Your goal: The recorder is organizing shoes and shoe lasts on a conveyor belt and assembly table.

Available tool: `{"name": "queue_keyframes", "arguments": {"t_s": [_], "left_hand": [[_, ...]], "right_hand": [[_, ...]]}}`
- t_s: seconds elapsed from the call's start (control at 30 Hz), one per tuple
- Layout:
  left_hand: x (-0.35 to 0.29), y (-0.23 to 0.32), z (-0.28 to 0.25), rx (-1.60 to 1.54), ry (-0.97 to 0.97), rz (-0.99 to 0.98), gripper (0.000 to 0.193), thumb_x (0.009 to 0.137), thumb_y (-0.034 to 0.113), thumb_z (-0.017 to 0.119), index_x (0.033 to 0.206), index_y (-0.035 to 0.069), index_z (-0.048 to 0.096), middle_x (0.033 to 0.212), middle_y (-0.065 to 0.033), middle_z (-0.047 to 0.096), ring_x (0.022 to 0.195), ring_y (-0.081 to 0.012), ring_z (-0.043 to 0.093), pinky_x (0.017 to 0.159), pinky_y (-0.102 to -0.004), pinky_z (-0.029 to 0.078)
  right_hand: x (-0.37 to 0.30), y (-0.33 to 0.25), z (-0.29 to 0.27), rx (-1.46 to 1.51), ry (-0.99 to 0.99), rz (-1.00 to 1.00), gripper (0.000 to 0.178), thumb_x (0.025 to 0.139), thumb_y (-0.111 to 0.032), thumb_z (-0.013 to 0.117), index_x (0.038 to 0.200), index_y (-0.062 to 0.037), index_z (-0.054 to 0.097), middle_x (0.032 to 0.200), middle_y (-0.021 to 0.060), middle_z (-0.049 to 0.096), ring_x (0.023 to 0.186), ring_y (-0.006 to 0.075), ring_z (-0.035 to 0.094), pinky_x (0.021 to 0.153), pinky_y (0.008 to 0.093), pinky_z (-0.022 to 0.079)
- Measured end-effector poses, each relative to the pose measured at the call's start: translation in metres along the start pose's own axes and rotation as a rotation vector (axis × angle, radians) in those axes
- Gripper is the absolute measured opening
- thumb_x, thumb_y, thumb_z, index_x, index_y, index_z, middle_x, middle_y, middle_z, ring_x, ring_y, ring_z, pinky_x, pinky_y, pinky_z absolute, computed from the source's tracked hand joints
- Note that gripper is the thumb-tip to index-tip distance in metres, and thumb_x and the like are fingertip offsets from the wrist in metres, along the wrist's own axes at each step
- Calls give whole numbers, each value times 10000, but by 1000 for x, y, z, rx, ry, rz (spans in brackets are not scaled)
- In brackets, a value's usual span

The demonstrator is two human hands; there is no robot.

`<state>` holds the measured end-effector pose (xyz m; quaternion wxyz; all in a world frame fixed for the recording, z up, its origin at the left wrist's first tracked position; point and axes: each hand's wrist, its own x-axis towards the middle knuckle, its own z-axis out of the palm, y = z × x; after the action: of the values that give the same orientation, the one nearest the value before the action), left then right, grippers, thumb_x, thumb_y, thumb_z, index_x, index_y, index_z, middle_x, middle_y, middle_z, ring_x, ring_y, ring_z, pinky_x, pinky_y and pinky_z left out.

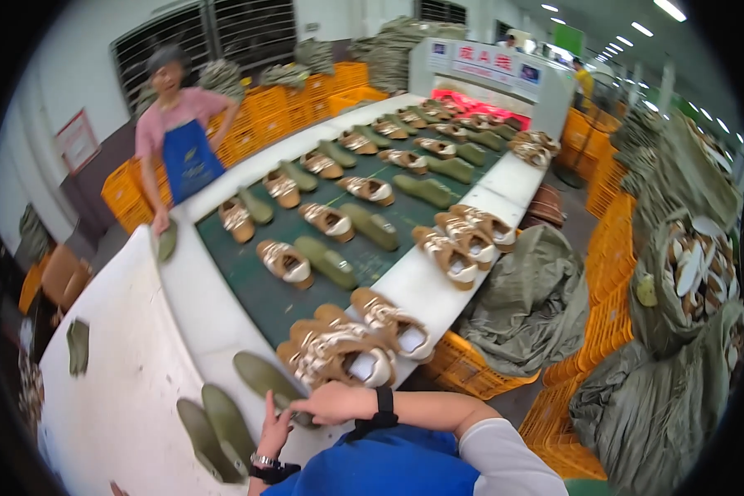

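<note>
In front of me on the white table lies a green shoe last (260,374), its heel end partly covered by my hands. My right hand (339,403) is closed at that heel end, fingers curled with the tips toward my left hand. Beside the last, my left hand (274,428) has its fingers apart, one stretched along the last's edge. Left of it lie two more green lasts, one (227,417) close against another (202,438). Just beyond my right hand, several brown shoes with pale laces (339,351) stand bunched together.
A green conveyor (364,248) carries rows of brown shoes and green lasts. Across it, a person in a blue apron (192,161) touches a last (167,241). More shoes (463,240) line the right ledge. Orange crates (463,365) and grey-green sacks (537,298) crowd the right side.
</note>
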<state>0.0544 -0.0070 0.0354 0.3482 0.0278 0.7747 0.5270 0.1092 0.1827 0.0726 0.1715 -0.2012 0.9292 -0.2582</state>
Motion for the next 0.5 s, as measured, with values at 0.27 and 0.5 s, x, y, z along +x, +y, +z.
{"name": "queue_keyframes", "arguments": {"t_s": [0.27,0.5], "left_hand": [[-51,-34,-112,563,309,744,437,750,138,643,1154,19,526,1055,-199,574,1004,-366,535,865,-413,432],[-38,-104,-173,872,561,554,491,715,281,689,1112,24,559,1182,-200,505,1165,-405,391,975,-502,300]], "right_hand": [[67,-36,47,-134,40,254,699,800,-368,612,1382,-161,287,840,171,621,733,323,623,615,412,487],[95,-30,60,-123,223,295,583,826,-309,545,1359,-234,321,697,147,611,647,347,598,564,447,461]]}}
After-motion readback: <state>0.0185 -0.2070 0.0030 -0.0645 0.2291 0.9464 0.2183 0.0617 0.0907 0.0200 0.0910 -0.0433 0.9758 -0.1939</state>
